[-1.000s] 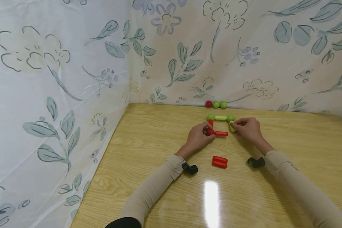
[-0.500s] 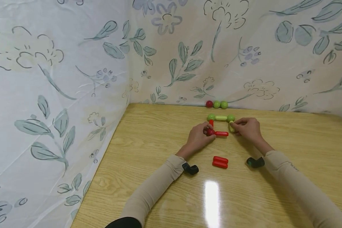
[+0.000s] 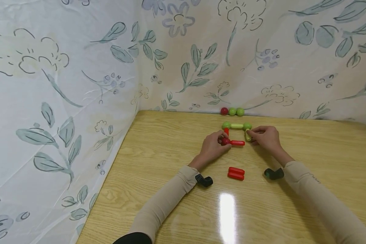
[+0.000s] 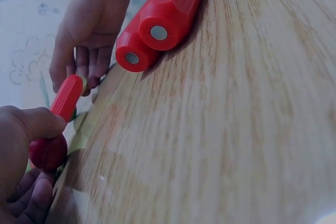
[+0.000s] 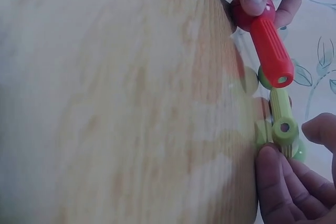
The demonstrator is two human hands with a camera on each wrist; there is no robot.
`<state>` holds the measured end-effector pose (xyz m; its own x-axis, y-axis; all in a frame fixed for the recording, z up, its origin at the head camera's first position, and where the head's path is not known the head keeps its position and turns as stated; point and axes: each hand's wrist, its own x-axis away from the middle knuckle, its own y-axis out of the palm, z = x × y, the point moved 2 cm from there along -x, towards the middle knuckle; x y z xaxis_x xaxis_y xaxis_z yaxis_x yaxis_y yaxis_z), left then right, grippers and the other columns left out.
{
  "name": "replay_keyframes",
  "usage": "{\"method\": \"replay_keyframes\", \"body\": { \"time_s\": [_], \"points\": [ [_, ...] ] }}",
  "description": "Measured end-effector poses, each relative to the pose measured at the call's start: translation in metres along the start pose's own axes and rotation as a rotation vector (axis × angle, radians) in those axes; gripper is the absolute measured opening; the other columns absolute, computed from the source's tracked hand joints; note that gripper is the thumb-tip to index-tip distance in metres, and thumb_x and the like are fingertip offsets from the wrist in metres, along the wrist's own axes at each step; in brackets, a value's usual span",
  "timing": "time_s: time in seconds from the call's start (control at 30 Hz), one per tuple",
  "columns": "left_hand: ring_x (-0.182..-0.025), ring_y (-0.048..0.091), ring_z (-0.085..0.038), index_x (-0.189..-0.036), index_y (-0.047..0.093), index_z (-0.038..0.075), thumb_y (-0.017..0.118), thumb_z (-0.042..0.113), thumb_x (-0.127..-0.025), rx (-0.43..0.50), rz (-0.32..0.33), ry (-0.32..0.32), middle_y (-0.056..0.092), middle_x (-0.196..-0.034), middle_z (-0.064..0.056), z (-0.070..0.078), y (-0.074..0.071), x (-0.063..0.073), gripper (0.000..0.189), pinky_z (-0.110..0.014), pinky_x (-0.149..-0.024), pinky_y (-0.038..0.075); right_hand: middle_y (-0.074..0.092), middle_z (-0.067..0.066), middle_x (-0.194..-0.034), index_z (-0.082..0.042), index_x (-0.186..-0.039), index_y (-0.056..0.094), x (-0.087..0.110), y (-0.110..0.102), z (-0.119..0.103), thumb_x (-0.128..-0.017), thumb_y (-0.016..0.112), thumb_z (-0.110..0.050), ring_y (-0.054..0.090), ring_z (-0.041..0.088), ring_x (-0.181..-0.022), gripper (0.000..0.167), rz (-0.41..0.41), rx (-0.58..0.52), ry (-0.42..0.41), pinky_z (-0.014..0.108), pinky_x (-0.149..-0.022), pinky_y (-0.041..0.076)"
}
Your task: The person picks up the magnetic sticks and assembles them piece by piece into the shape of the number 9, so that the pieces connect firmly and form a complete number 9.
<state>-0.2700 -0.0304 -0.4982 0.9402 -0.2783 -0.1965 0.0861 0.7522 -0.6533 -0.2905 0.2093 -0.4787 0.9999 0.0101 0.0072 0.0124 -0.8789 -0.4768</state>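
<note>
In the head view, my left hand [image 3: 212,146] grips a dark red ball [image 3: 225,141]. From that ball a red magnetic rod [image 3: 238,143] points right, and another red rod [image 3: 226,131] runs back to a green ball [image 3: 226,125]. A yellow-green rod [image 3: 236,126] joins it to a second green ball [image 3: 247,126]. My right hand [image 3: 266,136] has its thumb and fingers around a second yellow-green rod [image 5: 285,124], which comes forward from that second ball. In the right wrist view, a metal disc shows in this rod's near end.
Two loose red rods [image 3: 236,173] lie side by side on the wooden table [image 3: 158,149], in front of the hands. Farther back, a red ball [image 3: 224,111] and two green balls [image 3: 236,111] sit in a row by the floral cloth [image 3: 177,84].
The head view has shifted slightly. Both hands keep nearly the same places, and the front end of the rod at my right hand has swung a little left.
</note>
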Motion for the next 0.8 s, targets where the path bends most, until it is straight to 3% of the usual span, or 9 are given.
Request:
{"method": "replay_keyframes", "body": {
  "time_s": [0.4, 0.8],
  "points": [
    [-0.083, 0.056, -0.006, -0.104, 0.064, 0.022, 0.079, 0.027, -0.086, -0.004, 0.007, 0.02, 0.061, -0.095, 0.008, -0.001, 0.0, 0.001, 0.025, -0.02, -0.07, 0.045, 0.071, 0.025, -0.095, 0.011, -0.11, 0.067, 0.006, -0.004, 0.001, -0.098, 0.065, -0.031, 0.073, 0.02, -0.071, 0.044, 0.006, -0.076, -0.004, 0.034, -0.064, 0.058],
    [-0.084, 0.057, -0.005, -0.106, 0.064, 0.021, 0.08, 0.027, -0.086, 0.0, -0.002, 0.025, 0.063, -0.099, 0.006, 0.0, -0.002, 0.002, 0.027, -0.019, -0.071, 0.046, 0.073, 0.014, -0.089, 0.011, -0.109, 0.068, -0.001, -0.016, 0.003, -0.098, 0.064, -0.031, 0.072, 0.016, -0.069, 0.044, 0.047, -0.037, -0.053, 0.03, -0.062, 0.058]
  ]
}}
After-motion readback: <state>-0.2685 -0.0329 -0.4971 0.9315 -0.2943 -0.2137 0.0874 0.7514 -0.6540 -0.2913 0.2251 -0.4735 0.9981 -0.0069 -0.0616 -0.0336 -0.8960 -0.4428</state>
